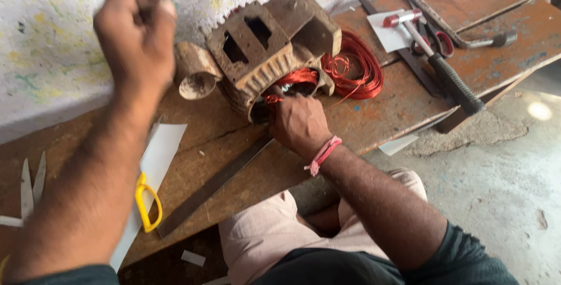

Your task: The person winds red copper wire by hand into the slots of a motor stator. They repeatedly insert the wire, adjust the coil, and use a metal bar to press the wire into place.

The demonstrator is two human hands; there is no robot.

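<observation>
A rusty finned motor housing lies on its side on the worn wooden bench. Red copper winding shows inside its open end. My right hand is at that opening, fingers pressed on the winding. My left hand is raised above the bench as a closed fist, left of the housing. It seems to hold nothing.
A loose coil of red copper wire lies right of the housing. A hammer, red-handled pliers and a metal bar lie at the right. A wooden cylinder, a steel ruler, yellow-handled scissors and paper strips lie left.
</observation>
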